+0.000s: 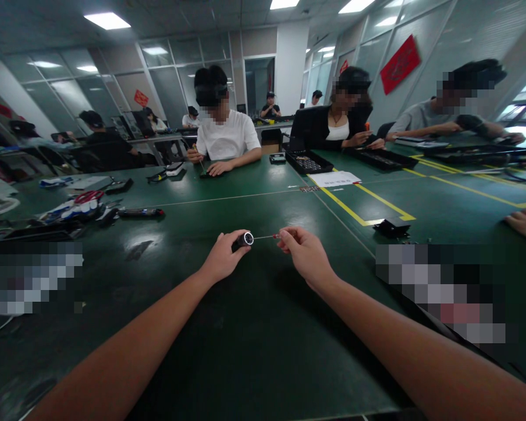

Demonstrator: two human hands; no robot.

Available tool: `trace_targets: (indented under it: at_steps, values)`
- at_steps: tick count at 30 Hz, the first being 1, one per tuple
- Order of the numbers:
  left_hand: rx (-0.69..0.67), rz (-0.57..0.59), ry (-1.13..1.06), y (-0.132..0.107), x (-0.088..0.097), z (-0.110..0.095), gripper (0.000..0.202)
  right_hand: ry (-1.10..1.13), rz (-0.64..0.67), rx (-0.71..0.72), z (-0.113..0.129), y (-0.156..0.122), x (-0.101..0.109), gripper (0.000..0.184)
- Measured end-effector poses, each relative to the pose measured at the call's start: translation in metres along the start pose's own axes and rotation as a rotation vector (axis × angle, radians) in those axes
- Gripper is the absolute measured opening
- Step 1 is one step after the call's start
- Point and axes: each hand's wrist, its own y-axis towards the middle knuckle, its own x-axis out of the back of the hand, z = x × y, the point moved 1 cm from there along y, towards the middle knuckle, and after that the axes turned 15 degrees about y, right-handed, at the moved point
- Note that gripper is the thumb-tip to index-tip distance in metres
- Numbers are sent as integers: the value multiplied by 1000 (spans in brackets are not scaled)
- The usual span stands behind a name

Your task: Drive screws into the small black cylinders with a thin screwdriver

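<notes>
Black cylinder [244, 240] is held over the broad green table [254, 333], straight ahead of the person, between the two hands. Its long axis is strongly foreshortened: the round end faces the person and somewhat to the right, while the body runs back leftward into the grip. It is short, stout and dark, and a bright ring circles the rim of that end around a dark centre, where the detail is too small to make out.

The left hand [222, 257] is clamped around it, thumb below and fingers over the top, so the ringed end stands out at the right of the fingertips.

The right hand [305, 252], just beyond to the right, has its thumb and fingers pinched together on a thin rod [263, 237]. That rod lies nearly level, running left and right, its free end pointing left at the cylinder's ringed end; whether the two touch, I cannot tell. It is slender and pale, with the hand at its right end. Smallest is the red piece [276, 236] on the rod, showing just at the right fingertips.
</notes>
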Motion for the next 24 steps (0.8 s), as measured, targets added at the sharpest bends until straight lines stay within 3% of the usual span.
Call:
trace_targets:
  at_steps: [7,10,14,17,24]
  values:
    - [-32,-6,-10,0,-3,1,36,100,150,-3,3,-2,-2,27]
    - [-59,1,-3,-1,-5,3,35,35,187,47,6,-6,-5,32]
    - [-99,14,39,-2,-6,4,38,-145,122,112,11,-11,-6,46]
    - [-128,33,67,-3,-6,3,40,-220,75,166,10,-13,-4,38]
    - [-119,19,78,-4,-4,1,40,-240,121,162,9,-14,-4,29]
